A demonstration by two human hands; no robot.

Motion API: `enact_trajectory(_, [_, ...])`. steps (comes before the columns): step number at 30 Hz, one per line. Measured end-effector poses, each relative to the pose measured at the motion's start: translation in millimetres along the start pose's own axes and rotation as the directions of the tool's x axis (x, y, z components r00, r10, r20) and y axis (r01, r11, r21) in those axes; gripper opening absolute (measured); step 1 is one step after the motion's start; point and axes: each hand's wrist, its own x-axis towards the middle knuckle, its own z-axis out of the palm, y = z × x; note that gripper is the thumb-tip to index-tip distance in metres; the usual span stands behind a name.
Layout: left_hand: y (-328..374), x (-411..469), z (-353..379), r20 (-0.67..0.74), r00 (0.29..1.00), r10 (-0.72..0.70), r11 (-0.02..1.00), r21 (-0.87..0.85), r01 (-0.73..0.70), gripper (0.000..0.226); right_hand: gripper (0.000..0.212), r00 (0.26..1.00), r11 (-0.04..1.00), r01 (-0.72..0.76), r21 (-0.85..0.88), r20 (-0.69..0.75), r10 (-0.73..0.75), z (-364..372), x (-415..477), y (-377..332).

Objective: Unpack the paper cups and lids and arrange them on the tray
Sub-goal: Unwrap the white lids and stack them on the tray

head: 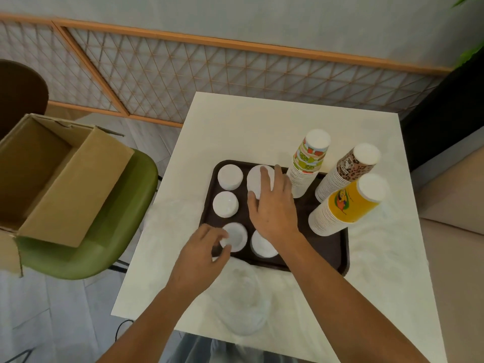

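A dark brown tray [324,247] lies on the white table. On its left half stand several white lid stacks [230,176]. Three upside-down cup stacks stand on its right side: fruit print [305,163], leopard print [345,171], yellow [340,205]. My left hand [201,255] pinches the rim of the near-left lid stack [237,237] between thumb and fingers. My right hand [272,205] lies with spread fingers on the far middle lid stack [255,179], covering much of it. Another lid stack [263,246] sits partly under my right wrist.
Crumpled clear plastic wrap [243,305] lies on the table [262,127] near its front edge. An open cardboard box [52,174] rests on a green chair [110,231] to the left. A lattice screen stands behind; a beige seat is at the right.
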Motion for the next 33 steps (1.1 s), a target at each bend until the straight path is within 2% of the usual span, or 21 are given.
enact_trajectory(2, [4.6,-16.6,4.4,0.155,0.988,-0.001,0.999,-0.037,0.007,0.020,0.046,0.998,0.990,0.060,0.126,-0.037,-0.056,-10.8,-26.6,-1.7])
enact_trajectory(4, [10.0,-26.0,11.9,0.350,0.936,-0.023,0.998,0.069,-0.001,0.021,0.024,0.994,0.931,0.101,0.352,-0.006,-0.105,-16.4,-56.7,-2.0])
enact_trajectory(6, [15.5,-29.3,21.9,0.480,0.877,-0.037,0.971,0.225,-0.082,0.029,0.014,0.978,0.818,0.062,0.572,0.129,-0.164,-15.2,-87.7,0.0])
enact_trajectory(8, [20.9,-32.4,30.7,0.515,0.851,-0.100,0.929,0.356,-0.106,0.039,0.020,0.926,0.767,-0.028,0.641,0.306,-0.222,-10.0,-115.9,4.8])
enact_trajectory(10, [23.7,-36.1,37.6,0.489,0.856,-0.167,0.854,0.506,-0.123,0.046,0.025,0.860,0.830,-0.001,0.558,0.424,-0.284,-1.5,-138.7,13.4])
enact_trajectory(12, [28.6,-39.9,40.6,0.438,0.873,-0.217,0.776,0.619,-0.117,0.047,0.025,0.822,0.909,0.115,0.400,0.476,-0.313,3.8,-155.0,22.0])
enact_trajectory(15, [40.5,-45.3,44.6,0.371,0.918,-0.138,0.769,0.624,-0.136,0.038,0.025,0.821,0.942,0.181,0.281,0.483,-0.302,4.6,-171.8,28.6])
enact_trajectory(18, [50.6,-51.8,47.8,0.451,0.888,-0.088,0.835,0.520,-0.181,0.040,0.026,0.843,0.945,0.088,0.315,0.482,-0.239,2.3,-182.7,29.8])
enact_trajectory(22, [50.4,-55.7,48.0,0.596,0.767,-0.238,0.869,0.484,-0.106,0.065,0.033,0.883,0.954,0.037,0.298,0.437,-0.171,-0.9,-196.4,36.8])
enact_trajectory(24, [49.0,-55.8,48.0,0.614,0.738,-0.279,0.869,0.489,-0.079,0.069,0.041,0.895,0.946,0.005,0.325,0.420,-0.149,-4.4,-206.2,41.0])
enact_trajectory(30, [47.0,-64.8,47.6,0.626,0.723,-0.293,0.888,0.459,-0.038,0.080,0.087,0.820,0.895,-0.191,0.402,0.567,-0.080,-1.0,-236.9,59.4])
enact_trajectory(33, [43.3,-70.4,50.8,0.619,0.736,-0.275,0.891,0.452,-0.047,0.085,0.089,0.778,0.917,-0.193,0.349,0.624,-0.074,12.8,-235.1,58.3])
